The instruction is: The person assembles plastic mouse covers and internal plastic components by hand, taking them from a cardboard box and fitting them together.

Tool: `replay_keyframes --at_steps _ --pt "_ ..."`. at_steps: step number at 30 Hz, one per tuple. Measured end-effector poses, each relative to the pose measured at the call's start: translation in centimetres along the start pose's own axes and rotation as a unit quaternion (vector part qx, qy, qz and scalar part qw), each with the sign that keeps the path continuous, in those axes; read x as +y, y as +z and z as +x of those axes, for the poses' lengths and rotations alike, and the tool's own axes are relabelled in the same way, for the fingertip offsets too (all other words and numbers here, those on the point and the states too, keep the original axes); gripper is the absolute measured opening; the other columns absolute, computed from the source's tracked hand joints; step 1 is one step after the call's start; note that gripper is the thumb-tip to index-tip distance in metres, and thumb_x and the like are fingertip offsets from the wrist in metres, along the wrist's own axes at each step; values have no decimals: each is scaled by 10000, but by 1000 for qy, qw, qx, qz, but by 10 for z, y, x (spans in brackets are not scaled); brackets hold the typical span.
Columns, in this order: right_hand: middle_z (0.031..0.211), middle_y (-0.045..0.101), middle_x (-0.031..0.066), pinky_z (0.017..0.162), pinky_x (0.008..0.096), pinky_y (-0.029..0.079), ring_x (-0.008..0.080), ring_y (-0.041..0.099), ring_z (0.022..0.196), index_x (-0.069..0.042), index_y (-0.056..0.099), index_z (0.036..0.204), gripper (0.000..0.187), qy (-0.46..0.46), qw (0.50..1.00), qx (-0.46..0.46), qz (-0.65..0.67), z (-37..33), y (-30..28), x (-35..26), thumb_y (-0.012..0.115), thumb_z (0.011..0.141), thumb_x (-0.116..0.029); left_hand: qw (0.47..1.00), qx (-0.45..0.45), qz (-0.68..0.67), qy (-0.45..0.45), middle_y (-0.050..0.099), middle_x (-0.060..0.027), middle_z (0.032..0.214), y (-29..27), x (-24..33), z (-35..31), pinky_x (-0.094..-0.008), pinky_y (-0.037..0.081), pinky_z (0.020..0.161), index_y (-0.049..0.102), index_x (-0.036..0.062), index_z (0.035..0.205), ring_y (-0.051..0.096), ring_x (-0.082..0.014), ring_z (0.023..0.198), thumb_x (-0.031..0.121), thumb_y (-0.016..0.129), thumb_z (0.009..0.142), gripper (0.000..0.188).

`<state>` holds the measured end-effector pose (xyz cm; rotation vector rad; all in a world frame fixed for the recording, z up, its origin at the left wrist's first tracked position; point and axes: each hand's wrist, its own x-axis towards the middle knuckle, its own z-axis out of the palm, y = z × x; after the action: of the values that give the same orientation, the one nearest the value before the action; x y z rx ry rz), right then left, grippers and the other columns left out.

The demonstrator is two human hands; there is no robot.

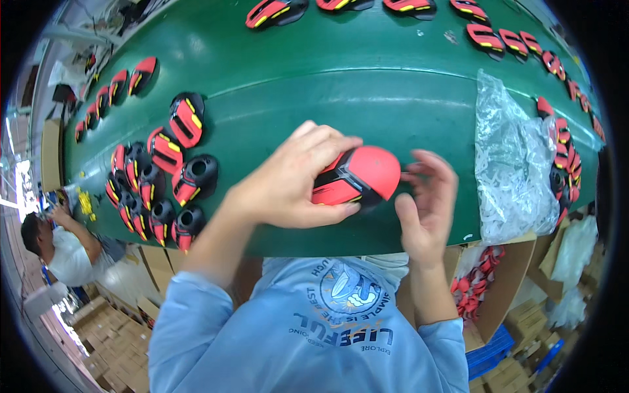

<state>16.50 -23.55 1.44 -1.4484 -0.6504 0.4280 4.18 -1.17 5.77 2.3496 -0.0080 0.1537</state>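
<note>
Over the near part of the green table, my left hand [298,180] is closed around a red-and-black plastic shell [373,169]. The shell has a rounded red end and a small yellow accent, and its left part is hidden under my fingers. My right hand [429,206] is beside the shell's rounded end, with fingers and thumb apart and nothing between them. To the left of my left forearm lies a cluster of similar black-and-red pieces [196,175], some showing round black openings.
The green table [367,108] carries more red-and-black pieces [411,6] along its far side and both ends. A clear plastic bag [511,167] lies at right. Below the edge, a cardboard box [508,291] holds red parts [477,281]. Another person [72,252] sits at far left.
</note>
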Motion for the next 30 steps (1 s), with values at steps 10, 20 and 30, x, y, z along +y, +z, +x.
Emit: replay_keyframes --at_steps 10,20,30 --pt "954 641 65 661 399 540 277 640 820 -91 703 943 350 -182 877 -445 3 16 -9 -46 924 789 -314 683 -461 -551 -130 720 -101 1232 33 5 -25 -353 545 965 593 -54 1405 645 -156 1106 149 770 965 516" --pt "844 578 56 630 384 492 265 585 747 -86 660 807 334 -152 893 -388 169 -95 7 -30 927 792 -287 741 -422 -522 -32 762 -154 958 79 48 -96 -373 555 753 705 -37 1130 734 -265 871 309 972 798 549" --pt "687 496 55 536 400 403 274 522 611 -106 531 654 397 -70 905 -390 156 -115 3 -31 872 804 -245 740 -489 -462 -10 768 -121 907 90 47 -96 -386 539 698 731 -5 1101 723 -264 781 215 912 831 392"
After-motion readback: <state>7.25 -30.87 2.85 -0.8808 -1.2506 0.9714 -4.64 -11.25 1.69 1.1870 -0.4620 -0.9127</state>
